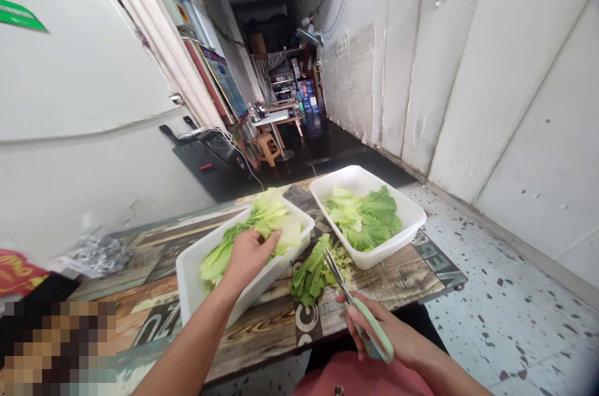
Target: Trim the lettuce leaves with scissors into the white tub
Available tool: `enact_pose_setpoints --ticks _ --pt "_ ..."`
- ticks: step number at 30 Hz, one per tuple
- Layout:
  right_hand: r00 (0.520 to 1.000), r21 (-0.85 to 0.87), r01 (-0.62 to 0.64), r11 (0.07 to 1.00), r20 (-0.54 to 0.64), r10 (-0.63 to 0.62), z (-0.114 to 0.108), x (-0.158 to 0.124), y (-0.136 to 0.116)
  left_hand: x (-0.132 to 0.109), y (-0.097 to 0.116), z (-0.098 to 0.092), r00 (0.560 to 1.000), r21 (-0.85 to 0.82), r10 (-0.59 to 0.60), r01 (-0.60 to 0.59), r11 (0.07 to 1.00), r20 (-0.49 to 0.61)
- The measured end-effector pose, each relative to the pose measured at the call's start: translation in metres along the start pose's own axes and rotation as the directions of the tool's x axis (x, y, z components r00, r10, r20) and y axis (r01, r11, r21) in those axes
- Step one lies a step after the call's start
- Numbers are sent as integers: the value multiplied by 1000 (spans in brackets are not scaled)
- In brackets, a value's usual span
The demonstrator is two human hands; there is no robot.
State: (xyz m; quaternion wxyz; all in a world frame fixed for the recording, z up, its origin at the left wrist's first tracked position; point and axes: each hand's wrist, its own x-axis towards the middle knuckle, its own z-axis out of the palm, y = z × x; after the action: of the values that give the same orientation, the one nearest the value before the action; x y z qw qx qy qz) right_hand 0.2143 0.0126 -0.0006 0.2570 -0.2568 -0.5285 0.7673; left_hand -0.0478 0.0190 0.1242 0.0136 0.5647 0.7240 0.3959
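Observation:
My left hand (253,254) reaches into the left white plastic tub (187,284), its fingers closed on a pale lettuce leaf (286,229). More green lettuce leaves (219,259) lie under and around that hand. In my right hand (374,321) is a pair of scissors (372,328) with light green handles, the blades pointing up and away from me. Beyond the blade tips, a pile of lettuce trimmings (311,274) rests directly on the table between the tubs. The right white tub (409,218) holds several lettuce leaves (369,215).
The wood-patterned table (253,343) carries both tubs. A heap of silvery packets (100,255) sits at its left end, near a red and yellow bag (19,274). Farther back stand a plastic stool (268,148) and a small table (274,118). Speckled flooring (510,296) lies at right.

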Motion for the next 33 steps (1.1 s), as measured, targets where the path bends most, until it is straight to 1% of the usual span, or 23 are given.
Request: enact_pose_setpoints --ticks 1,2,4,6,8,9,11,15,18,20,22,25,31,33 --pt "1000 -8 4 1000 5 -4 0 -1 -1 -5 2 6 997 -91 -72 69 993 -23" --pt "1000 -20 9 1000 11 -9 1 -3 -1 -10 4 13 991 -197 -132 126 972 -16" --pt "1000 -56 19 998 15 -18 2 -5 -3 -21 7 32 976 -402 -213 213 891 46" --pt "1000 -96 26 995 1 -26 3 -7 -5 -31 6 50 957 -546 -258 289 786 135" --pt "1000 -117 14 993 -14 -16 2 -8 -6 -40 5 65 934 -631 -284 357 689 218" --pt "1000 -120 7 993 -20 -10 1 -7 -5 -43 4 70 924 -653 -290 382 654 250" --pt "1000 -109 2 994 -27 -5 0 -6 -4 -49 3 77 911 -665 -285 413 622 298" --pt "999 -82 9 997 -49 -13 -2 0 1 -56 1 81 904 -653 -250 424 628 347" --pt "997 -63 17 998 -71 -21 -2 7 4 -58 1 84 907 -673 -244 419 610 344" --pt "996 -59 20 998 -81 -25 -1 10 5 -59 1 85 904 -694 -268 428 579 334" --pt "994 -72 22 997 -101 -29 -1 12 5 -59 2 86 887 -714 -303 460 528 348" --pt "991 -106 27 994 -128 -40 -1 10 4 -58 5 85 849 -717 -335 526 458 409" --pt "997 -116 3 993 -73 -12 -5 5 3 -56 7 81 818 -704 -345 572 420 459" --pt "997 -130 2 992 -71 -11 -5 6 1 -56 8 79 801 -679 -324 598 426 503"
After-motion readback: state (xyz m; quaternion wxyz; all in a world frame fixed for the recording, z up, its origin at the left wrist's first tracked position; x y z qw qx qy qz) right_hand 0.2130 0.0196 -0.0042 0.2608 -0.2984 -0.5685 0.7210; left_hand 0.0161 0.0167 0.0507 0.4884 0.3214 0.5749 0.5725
